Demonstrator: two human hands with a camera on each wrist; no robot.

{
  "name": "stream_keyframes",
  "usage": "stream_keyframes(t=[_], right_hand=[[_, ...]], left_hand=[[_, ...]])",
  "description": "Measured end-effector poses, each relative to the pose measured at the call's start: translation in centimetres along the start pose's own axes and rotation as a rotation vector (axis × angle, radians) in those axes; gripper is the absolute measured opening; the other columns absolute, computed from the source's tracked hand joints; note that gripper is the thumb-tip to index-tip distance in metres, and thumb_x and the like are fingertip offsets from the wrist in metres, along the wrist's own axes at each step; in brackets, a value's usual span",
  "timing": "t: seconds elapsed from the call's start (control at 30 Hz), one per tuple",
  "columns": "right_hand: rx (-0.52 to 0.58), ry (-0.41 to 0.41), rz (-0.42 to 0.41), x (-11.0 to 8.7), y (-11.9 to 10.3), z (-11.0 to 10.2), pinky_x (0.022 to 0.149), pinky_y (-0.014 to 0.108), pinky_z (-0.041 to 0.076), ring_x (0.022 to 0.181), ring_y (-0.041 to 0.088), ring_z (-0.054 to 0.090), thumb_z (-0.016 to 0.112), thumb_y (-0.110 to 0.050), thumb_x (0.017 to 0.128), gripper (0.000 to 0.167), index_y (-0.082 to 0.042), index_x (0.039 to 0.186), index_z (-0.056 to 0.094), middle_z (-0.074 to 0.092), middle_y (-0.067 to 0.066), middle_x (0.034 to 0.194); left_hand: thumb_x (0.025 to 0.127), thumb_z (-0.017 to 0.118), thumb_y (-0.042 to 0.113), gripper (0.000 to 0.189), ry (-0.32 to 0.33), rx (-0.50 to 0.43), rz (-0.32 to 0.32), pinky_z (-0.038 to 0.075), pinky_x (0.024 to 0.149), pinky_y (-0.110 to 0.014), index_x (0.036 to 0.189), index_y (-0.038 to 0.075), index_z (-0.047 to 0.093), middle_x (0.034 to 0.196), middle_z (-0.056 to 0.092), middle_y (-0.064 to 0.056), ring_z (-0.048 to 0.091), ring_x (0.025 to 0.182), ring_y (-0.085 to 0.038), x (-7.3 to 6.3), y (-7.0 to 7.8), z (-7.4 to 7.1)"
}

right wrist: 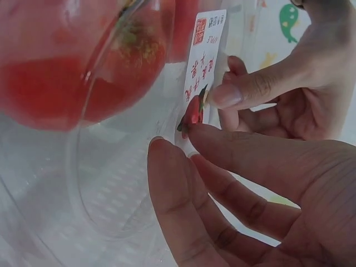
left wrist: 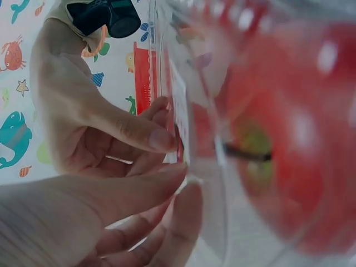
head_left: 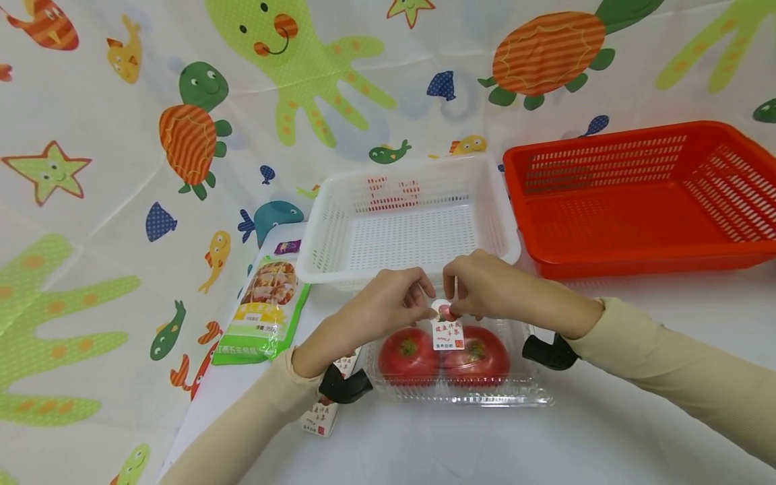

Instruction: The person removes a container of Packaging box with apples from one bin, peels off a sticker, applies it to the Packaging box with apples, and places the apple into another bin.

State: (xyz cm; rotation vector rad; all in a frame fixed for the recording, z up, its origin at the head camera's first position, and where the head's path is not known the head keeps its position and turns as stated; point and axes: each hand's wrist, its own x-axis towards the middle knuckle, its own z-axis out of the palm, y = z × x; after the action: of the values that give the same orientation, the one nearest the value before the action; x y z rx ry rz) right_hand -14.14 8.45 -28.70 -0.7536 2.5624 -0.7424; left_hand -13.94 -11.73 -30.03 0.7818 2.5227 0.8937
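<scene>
Two red apples (head_left: 409,357) lie side by side in a clear plastic box (head_left: 455,397) with its lid over them. A white sticker label (head_left: 448,337) with an apple picture and red print stands against the lid's far side. My left hand (head_left: 391,300) pinches the label's upper left edge between thumb and fingers. At the upper right edge, my right hand (head_left: 488,286) pinches it too, its thumb on the apple picture in the right wrist view. The fingertips of both hands nearly meet there. The label's back is mostly hidden.
Behind the box stands a white basket (head_left: 312,249), with a red basket (head_left: 636,259) to its right. A green food bag (head_left: 263,310) and a small purple packet (head_left: 287,247) lie at left. More printed labels (head_left: 318,419) lie partly under the left wrist.
</scene>
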Motion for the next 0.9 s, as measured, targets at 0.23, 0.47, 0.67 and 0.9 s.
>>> stream_keyframes(t=[0.23,0.47,0.67,0.9], right_hand=[[0.003,0.010,-0.022,0.2,0.2,0.0,0.053,0.025,0.052,0.054,0.012,0.061,0.078,-0.004,0.093,0.009,-0.006,0.087,0.071,0.066,0.001,0.064],[0.019,0.035,-0.024,0.3,0.3,0.3,0.053,0.024,0.053,0.051,0.012,0.060,0.076,-0.002,0.093,0.011,-0.006,0.085,0.071,0.065,0.002,0.065],[0.000,0.057,0.007,-0.6,0.1,0.5,0.054,0.025,0.051,0.057,0.014,0.059,0.078,-0.009,0.094,0.009,-0.006,0.092,0.070,0.065,0.002,0.068],[-0.077,0.092,-0.026,-2.0,0.2,1.3,0.057,0.027,0.047,0.063,0.014,0.053,0.085,-0.019,0.089,0.024,-0.010,0.098,0.064,0.057,-0.003,0.067]], left_hand=[[0.097,0.076,0.011,0.013,-0.051,0.063,-0.092,0.047,0.054,-0.021,0.098,0.004,0.066,0.067,0.065,-0.001,0.067,0.057,-0.018,0.9,0.3,-0.5],[0.100,0.073,0.014,0.016,-0.040,0.092,-0.077,0.042,0.049,-0.020,0.090,0.005,0.064,0.063,0.061,-0.001,0.059,0.050,-0.012,1.1,0.5,-0.2],[0.099,0.075,0.019,0.017,-0.034,0.100,-0.037,0.044,0.052,-0.021,0.093,0.007,0.064,0.067,0.061,0.001,0.054,0.056,-0.010,0.1,0.4,-0.1],[0.088,0.087,0.019,0.025,0.006,0.107,0.010,0.047,0.057,-0.021,0.090,0.008,0.064,0.072,0.059,0.003,0.052,0.062,-0.008,-1.2,0.3,0.2]])
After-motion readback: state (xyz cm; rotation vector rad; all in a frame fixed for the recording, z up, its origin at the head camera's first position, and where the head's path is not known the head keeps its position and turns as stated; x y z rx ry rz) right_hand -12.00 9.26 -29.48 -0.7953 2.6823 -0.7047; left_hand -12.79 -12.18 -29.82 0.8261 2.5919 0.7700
